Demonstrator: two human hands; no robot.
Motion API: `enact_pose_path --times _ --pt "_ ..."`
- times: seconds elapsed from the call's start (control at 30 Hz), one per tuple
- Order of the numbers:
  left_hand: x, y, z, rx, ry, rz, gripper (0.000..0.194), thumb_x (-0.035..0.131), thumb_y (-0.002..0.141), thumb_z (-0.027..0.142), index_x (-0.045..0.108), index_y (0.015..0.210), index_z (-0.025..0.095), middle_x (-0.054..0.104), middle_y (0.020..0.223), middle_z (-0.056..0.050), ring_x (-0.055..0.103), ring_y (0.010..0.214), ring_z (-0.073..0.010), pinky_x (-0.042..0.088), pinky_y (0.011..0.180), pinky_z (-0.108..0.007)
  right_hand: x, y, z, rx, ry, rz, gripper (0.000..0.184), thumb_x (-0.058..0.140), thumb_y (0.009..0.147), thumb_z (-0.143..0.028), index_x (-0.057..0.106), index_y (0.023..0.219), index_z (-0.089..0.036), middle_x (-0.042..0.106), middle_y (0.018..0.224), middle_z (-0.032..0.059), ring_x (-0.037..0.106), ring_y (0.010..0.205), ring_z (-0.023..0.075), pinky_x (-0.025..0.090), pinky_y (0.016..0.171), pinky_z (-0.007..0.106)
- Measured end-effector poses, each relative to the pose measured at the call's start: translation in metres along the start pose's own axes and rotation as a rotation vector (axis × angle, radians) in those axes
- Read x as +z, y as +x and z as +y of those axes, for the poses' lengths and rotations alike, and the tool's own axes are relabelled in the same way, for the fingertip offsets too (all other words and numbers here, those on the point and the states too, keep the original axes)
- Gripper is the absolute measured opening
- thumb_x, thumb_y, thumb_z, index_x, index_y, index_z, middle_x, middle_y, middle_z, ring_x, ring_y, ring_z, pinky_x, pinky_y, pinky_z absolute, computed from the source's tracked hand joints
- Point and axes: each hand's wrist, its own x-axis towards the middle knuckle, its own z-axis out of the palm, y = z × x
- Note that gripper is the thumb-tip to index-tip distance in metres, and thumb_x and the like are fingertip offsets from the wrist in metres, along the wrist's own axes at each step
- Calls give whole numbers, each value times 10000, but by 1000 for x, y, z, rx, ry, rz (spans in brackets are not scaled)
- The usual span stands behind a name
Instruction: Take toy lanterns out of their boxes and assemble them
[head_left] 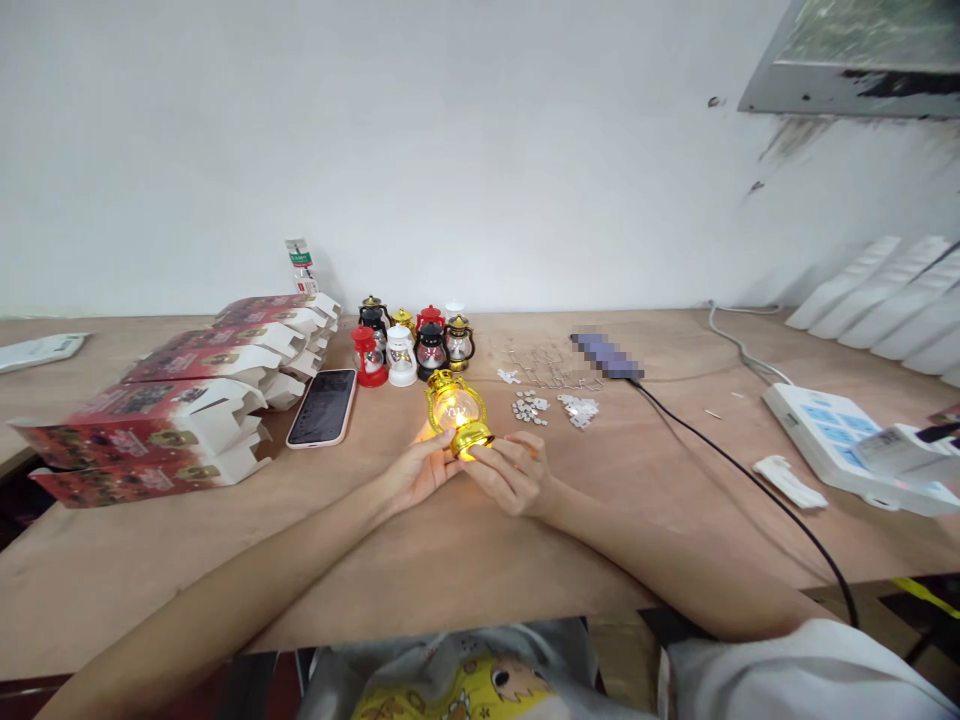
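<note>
A small gold lantern (471,436), glowing yellow inside, is held tilted above the table in front of me. My left hand (426,470) is closed around its lower left side. At the base, the fingers of my right hand (514,474) are curled and press against its underside. Just behind stand several more small lanterns in a group, among them a red lantern (368,358), a white lantern (400,356) and a black lantern (431,350). The underside of the gold lantern is partly hidden by my fingers.
Red printed boxes (150,430) with open flaps lie at the left, beside a phone (322,408). To the right are metal wire pieces (551,367), button cells (530,407), white plastic bits (578,410), a cabled blurred device (606,356) and a power strip (832,430).
</note>
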Motion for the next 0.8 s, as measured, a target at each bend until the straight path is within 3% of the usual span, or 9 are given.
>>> enact_pose_path --times 0.2,0.33,0.43,0.5,0.63,0.8 --pt "2 -2 0 -9 -15 8 429 465 856 98 415 1279 148 676 970 -88 660 785 -139 518 780 -262 0 -1 3 0 43 -34 86 599 800 -138 588 771 -218 705 771 -21 562 742 110 379 753 294" --pt "2 -4 -1 -67 -71 -19 350 471 865 116 477 1211 165 684 913 -59 653 731 -125 520 733 -256 8 -11 11 -70 215 68 116 485 859 -175 550 807 -256 686 801 -27 561 752 113 398 776 297" --pt "3 -5 -1 -139 -99 -3 281 474 881 197 514 1152 133 686 938 -82 667 804 -172 511 797 -317 13 -20 25 61 281 111 120 418 872 -198 512 840 -266 666 812 -18 563 747 130 399 776 322" --pt "3 -4 0 -171 -104 15 296 475 885 260 526 1131 102 687 945 -102 669 852 -205 487 856 -341 18 -26 42 262 214 -3 113 414 865 -194 513 850 -246 655 789 8 560 743 153 383 765 337" --pt "4 -3 3 -184 -114 41 343 455 895 299 519 1148 75 693 945 -114 669 891 -222 454 911 -339 29 -35 87 614 10 -425 171 400 875 -211 567 852 -182 658 796 77 547 812 217 349 759 346" --pt "3 -2 3 -183 -144 33 367 454 897 288 499 1189 70 696 949 -112 671 890 -226 438 938 -357 45 -40 130 745 -46 -846 221 428 865 -234 641 851 -180 676 921 93 525 924 242 321 808 344"
